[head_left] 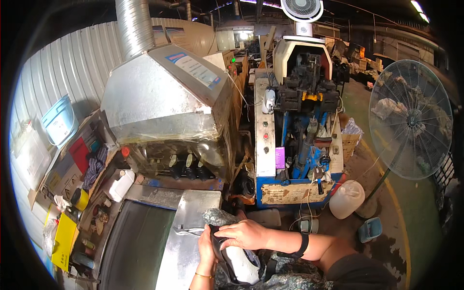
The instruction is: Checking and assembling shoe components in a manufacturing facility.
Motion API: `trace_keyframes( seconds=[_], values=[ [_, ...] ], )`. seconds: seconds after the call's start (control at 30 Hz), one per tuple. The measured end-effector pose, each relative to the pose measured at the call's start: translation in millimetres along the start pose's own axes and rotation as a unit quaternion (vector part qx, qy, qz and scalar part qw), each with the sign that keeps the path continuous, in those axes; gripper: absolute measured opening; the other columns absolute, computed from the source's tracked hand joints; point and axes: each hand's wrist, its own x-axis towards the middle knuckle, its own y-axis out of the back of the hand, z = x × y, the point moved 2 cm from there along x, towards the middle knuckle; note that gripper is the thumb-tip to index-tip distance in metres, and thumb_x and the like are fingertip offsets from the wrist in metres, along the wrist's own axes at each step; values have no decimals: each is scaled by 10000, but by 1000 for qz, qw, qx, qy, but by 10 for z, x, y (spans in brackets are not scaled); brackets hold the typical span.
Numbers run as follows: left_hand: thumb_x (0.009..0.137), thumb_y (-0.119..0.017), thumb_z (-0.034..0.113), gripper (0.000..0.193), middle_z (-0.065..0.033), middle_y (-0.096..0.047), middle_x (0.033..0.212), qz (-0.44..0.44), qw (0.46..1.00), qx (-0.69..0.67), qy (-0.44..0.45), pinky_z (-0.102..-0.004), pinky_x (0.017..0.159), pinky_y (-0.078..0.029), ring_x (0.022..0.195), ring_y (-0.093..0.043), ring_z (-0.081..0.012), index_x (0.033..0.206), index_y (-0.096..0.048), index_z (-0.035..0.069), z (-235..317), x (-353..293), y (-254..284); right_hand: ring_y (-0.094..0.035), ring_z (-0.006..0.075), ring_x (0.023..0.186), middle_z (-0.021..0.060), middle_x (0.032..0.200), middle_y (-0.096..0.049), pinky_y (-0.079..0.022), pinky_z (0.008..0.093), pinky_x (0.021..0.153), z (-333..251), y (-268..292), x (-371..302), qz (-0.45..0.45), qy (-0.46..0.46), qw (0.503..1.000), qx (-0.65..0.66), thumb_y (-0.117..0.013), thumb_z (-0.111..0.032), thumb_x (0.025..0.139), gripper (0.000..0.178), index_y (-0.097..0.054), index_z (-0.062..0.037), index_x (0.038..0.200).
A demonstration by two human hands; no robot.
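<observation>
Black shoe upper (220, 258), wrapped around the sides of a white, foot-shaped form (243, 267), is held by a worker above a dark speckled garment (295, 270), just off the right edge of a bare steel plate (186, 251). The left hand (207, 249), a thin yellow band at its wrist, is closed around the upper's left side; the right hand (246, 234), below a black wristband (303, 245), grips the upper's far end with bent fingers. Silver pincers (189, 231) stand out over the plate just beside the left hand; whether that hand also holds them cannot be told.

Left of the plate runs a dark conveyor belt (137, 241), leading to a metal-hooded oven (159, 96), where dark shoes with pale tops (187, 166) stand in a row near the front edge. A white jug (121, 185) tilts on the cluttered side shelf. Beyond the hands rises a blue-and-white machine (302, 159), a white plastic canister (347, 199) on the floor by its right front corner, near a large pedestal fan (411, 120).
</observation>
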Motion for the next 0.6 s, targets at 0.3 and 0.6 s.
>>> trace_keyframes(
  seconds=[0.3,0.6],
  values=[
    [757,-750,118,652,-222,-538,1341,-31,834,446,-324,-495,1145,-284,1397,-319,-481,1333,-481,-25,338,-457,-70,-501,219,1282,158,1364,-558,-376,340,1077,216,-1140,-1278,89,-318,864,380,-544,-235,1010,507,-418,4,1439],
    [829,-734,93,580,-116,-539,1241,-64,969,202,-129,-319,1001,-424,1162,-511,-200,1326,-456,-20,439,-311,-88,-619,156,1029,64,1133,-681,-475,323,948,591,-584,-889,51,-482,641,594,-481,-342,1027,427,-610,0,1247]
  ],
)
